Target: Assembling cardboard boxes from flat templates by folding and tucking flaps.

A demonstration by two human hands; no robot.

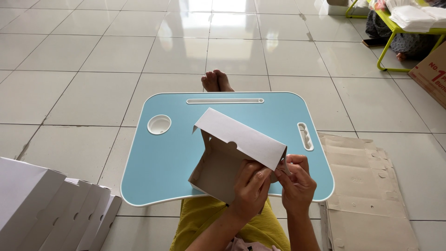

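Head view: both hands grip box.

This looks like a room in a home used for piecework on cardboard boxes. A person sits on a glossy floor of large pale tiles with a small light-blue lap counter across the legs. Left of the counter, folded white boxes stand in a row on the floor; right of it lies a stack of flat brown cardboard blanks. Far beyond the counter's right corner stands a lime-green low table bearing white stacks, with a brown carton beside it.
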